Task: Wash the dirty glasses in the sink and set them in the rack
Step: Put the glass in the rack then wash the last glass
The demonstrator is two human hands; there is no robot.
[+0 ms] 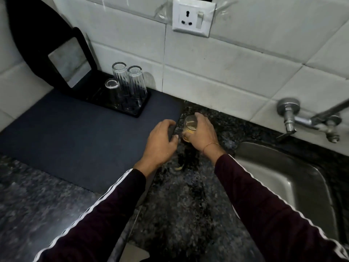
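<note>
My right hand grips a dirty glass with brownish residue inside, standing on the speckled granite counter just left of the steel sink. Close beside it, my left hand rests on the right edge of a dark mat, fingers curled over the edge. Whether it holds anything I cannot tell. At the back of the mat stands a black rack with three clear glasses upside down in it.
A wall tap sticks out of the white tiles above the sink's far side. A socket with a switch sits high on the wall. A black board leans at the back left. A yellowish scrap lies on the counter.
</note>
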